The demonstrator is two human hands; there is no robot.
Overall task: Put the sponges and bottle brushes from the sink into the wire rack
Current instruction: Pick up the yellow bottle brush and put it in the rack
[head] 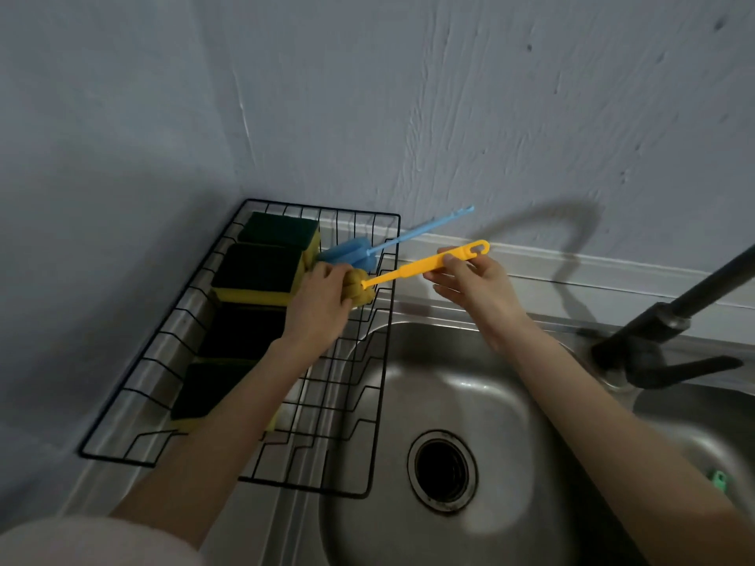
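Brushed, faintly glossy steel sink [408,386]; thin black-coated wire rack [380,361]; smooth plastic yellow brush [425,267]; rough matt plaster wall [490,116].

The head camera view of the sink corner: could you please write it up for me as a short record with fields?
rack: black wire rack left of the steel sink basin
sponges: four green-and-yellow sponges in a row in the rack
blue brush: blue foam bottle brush in the rack, handle over the rim
yellow brush: yellow foam bottle brush, head over the rack
left hand: grips the yellow brush head
right hand: holds the yellow handle
basin: no sponges or brushes visible
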